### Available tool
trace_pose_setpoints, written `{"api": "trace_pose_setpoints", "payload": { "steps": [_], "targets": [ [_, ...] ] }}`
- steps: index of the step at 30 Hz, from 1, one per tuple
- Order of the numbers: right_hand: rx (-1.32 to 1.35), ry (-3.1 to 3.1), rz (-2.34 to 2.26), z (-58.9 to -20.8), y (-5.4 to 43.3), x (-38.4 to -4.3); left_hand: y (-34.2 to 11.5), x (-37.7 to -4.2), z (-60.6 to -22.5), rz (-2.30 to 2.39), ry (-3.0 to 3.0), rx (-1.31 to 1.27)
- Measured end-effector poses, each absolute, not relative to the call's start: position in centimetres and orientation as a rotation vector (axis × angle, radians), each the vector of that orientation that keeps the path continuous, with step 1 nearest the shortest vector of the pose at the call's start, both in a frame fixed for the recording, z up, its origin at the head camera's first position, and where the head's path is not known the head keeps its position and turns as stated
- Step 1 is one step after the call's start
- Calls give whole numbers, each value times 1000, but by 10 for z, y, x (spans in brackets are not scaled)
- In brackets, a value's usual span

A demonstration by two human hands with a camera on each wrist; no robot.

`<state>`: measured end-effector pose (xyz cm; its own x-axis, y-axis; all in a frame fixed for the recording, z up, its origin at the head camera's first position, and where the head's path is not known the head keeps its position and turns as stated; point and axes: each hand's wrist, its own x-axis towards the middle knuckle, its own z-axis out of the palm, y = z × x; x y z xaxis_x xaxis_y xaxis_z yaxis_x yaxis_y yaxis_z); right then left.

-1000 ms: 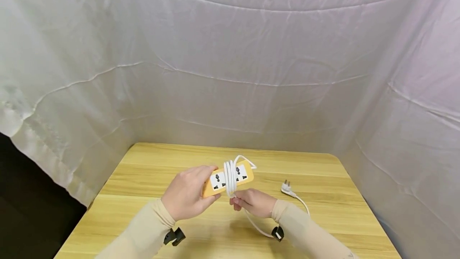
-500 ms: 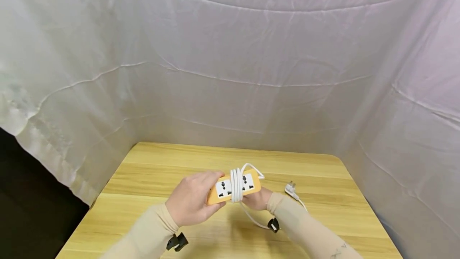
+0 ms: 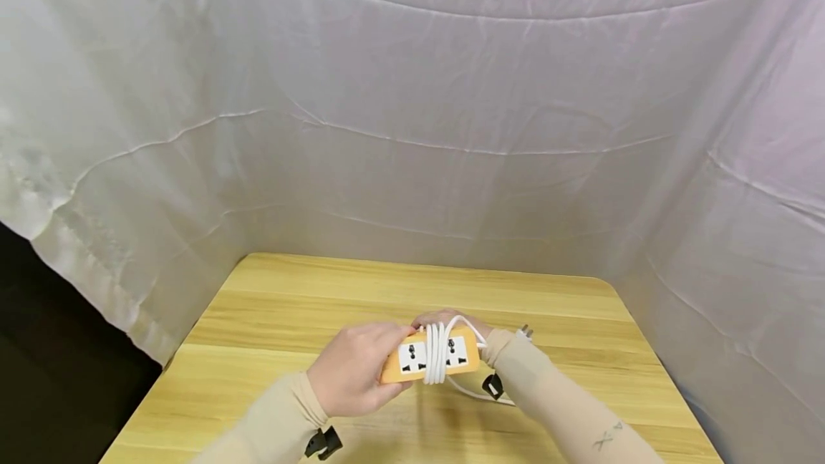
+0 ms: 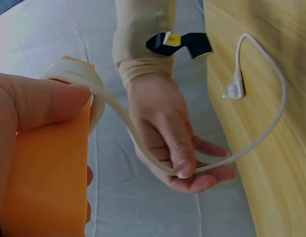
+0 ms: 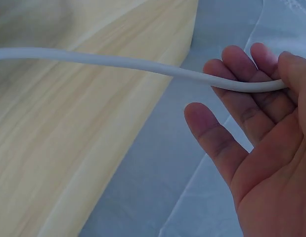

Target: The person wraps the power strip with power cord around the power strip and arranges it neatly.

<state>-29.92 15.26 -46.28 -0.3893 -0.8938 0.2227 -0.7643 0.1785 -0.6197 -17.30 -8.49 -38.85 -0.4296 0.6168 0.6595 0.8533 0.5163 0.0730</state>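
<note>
My left hand point(image 3: 357, 374) grips the left end of an orange power strip point(image 3: 456, 355), held above the table with its white socket face up. Several turns of white cord point(image 3: 436, 353) wrap around its middle. Behind the strip, partly hidden by it in the head view, is my right hand point(image 3: 445, 318). In the left wrist view this right hand point(image 4: 162, 128) pinches the cord between thumb and fingers. From there the cord point(image 5: 118, 61) runs slack to the white plug point(image 4: 235, 90), which lies on the table; in the head view the right forearm partly covers the plug point(image 3: 525, 333).
The wooden table point(image 3: 309, 299) has grey-white cloth walls point(image 3: 451, 127) behind and at both sides. Each wrist wears a black strap, the left strap point(image 3: 324, 442) and the right strap point(image 3: 493, 385). A dark gap point(image 3: 58, 349) shows at the lower left.
My right hand has moved from the near side of the strip, underneath it, to the far side, taking the cord along. The left hand and strip have shifted slightly right and nearer.
</note>
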Motion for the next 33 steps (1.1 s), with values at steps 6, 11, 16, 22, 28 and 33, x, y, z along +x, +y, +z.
{"api": "trace_pose_setpoints", "payload": {
  "steps": [6,11,16,22,28,33],
  "targets": [
    [-1366,2527,-738,-414,140,-274,-82,-172,-393,-529,-2182,-1226],
    [-1530,2584,-601,-413,146,-284,-81,-172,-394,-523,-2163,-1237],
    [-1604,2568,-535,-411,150,-290,-79,-171,-395,-508,-2167,-1245],
    [-1616,2573,-522,-409,152,-291,-78,-170,-396,-496,-2190,-1241],
    [-1608,2554,-507,-409,150,-292,-79,-168,-399,-498,-2209,-1241],
    [-1597,2564,-475,-408,148,-293,-79,-168,-402,-489,-2199,-1246]
  ]
}}
